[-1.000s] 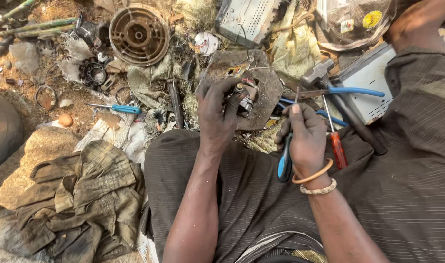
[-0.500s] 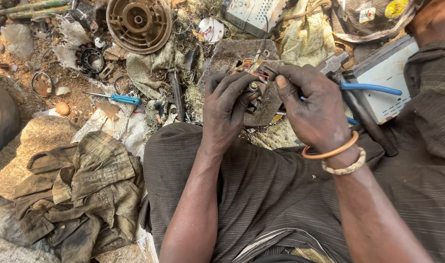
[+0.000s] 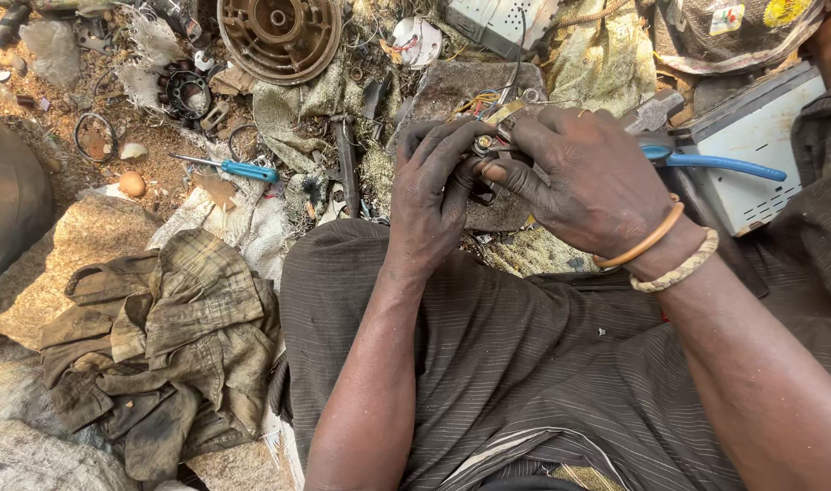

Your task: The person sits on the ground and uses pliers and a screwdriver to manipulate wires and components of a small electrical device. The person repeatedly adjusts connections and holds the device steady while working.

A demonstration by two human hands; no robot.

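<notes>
Both hands meet over the person's lap at a small greasy metal part (image 3: pixel 485 145) with coloured wires sprouting from its far side. Left hand (image 3: pixel 431 191) curls its fingers round the part from the left and clamps it; right hand (image 3: pixel 584 177) closes on it from the right, thumb and forefinger pinched at its near edge, so the two hands touch across it. What the part is exactly cannot be told, since the fingers hide most of it. It sits just above a flat dark stone slab (image 3: pixel 461 91) lying on the ground beyond the knees. Two bangles (image 3: pixel 665 245), one orange and one pale braided, ring the right wrist. Blue-handled pliers (image 3: pixel 715 164) lie just right of the right hand, against a white metal case (image 3: pixel 752 136). Further left on the dirt rests a blue-handled screwdriver (image 3: pixel 234 168), and beyond it a round brown ribbed wheel (image 3: pixel 279 32). A crumpled dirty olive shirt (image 3: pixel 161 345) lies near the left knee on a pale rock
</notes>
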